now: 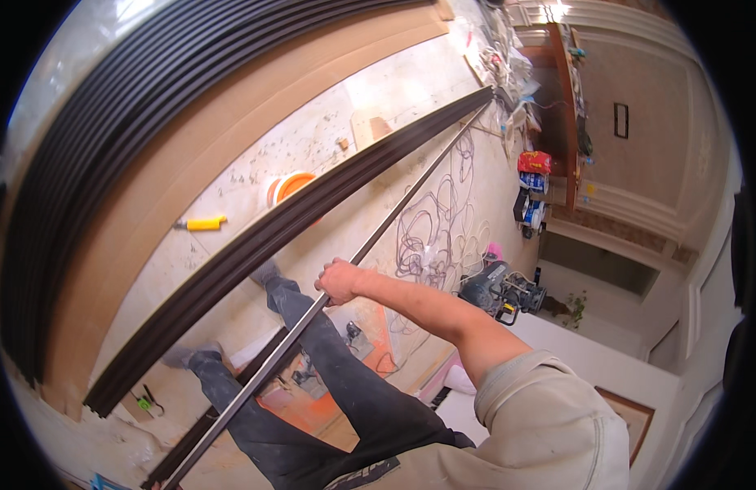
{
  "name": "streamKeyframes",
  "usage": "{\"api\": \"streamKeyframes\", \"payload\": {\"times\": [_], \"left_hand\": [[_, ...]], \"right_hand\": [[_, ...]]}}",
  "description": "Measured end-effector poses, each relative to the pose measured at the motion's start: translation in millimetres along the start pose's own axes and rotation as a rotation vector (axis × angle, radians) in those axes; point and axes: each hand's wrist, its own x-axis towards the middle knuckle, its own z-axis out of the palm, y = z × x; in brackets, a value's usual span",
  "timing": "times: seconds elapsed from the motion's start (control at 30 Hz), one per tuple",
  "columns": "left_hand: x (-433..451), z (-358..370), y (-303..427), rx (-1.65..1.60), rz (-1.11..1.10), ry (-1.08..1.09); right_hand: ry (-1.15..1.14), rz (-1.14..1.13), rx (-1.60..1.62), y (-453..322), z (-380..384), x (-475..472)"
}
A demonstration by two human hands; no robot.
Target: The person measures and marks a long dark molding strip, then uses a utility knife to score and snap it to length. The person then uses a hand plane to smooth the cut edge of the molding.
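Note:
My right hand [340,282] is closed around a long, slim metal strip [292,334], partway along its length. The strip runs diagonally above my legs, from the bottom edge toward the clutter at the top right. At its lower end, a bit of my left hand [178,487] shows at the picture's bottom edge, touching the strip; the rest is cut off. Beyond my feet lies a long dark brown ribbed profile [255,248], roughly alongside the strip. Another dark length [197,438] lies under the strip near my left leg.
Several dark fluted panels [108,128] lie beside brown cardboard [188,156]. An orange bucket [292,184] and a yellow-handled tool [205,223] are on the floor. Tangled hose [427,239] spreads near an air compressor [485,285]. Bags and debris [506,73] pile up at the top right.

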Motion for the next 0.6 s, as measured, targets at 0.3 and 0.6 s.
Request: {"api": "streamKeyframes", "payload": {"times": [0.3, 0.6], "left_hand": [[-91, 15, 80, 0.292, 0.658, 0.009], [-373, 145, 114, -0.448, 0.443, -0.395]], "right_hand": [[0.183, -0.009, 0.089, -65, -51, -93], [0.546, -0.27, 0.104, -146, -168, -187]]}}
